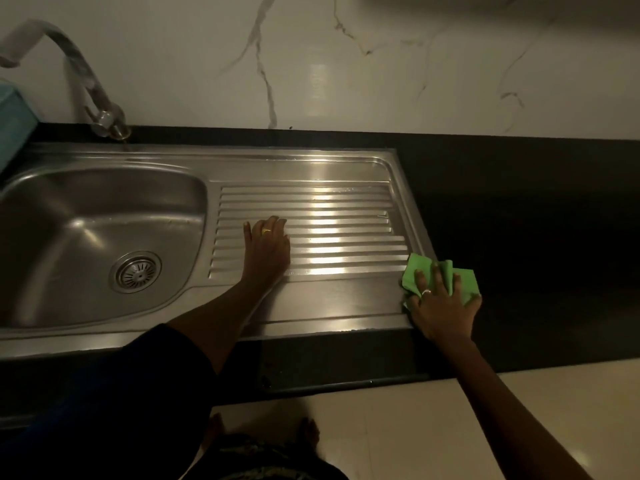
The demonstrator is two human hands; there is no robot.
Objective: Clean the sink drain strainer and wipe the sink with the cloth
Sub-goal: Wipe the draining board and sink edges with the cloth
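- Right hand (441,306) presses the crumpled green cloth (464,284), fingers spread flat, at the ribbed steel drainboard's (346,216) lower-right corner.
- Left hand (268,247) rests flat, fingers relaxed, mid-frame on the ribs.
- Round slotted metal drain strainer (135,272) sits in the basin, centre left.

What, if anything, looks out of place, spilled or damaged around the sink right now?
Nothing stands out. The strainer sits level in the sink. The left hand rests flat on the drainboard, and the right hand presses the green cloth at the drainboard's right edge. No spill or damage shows.
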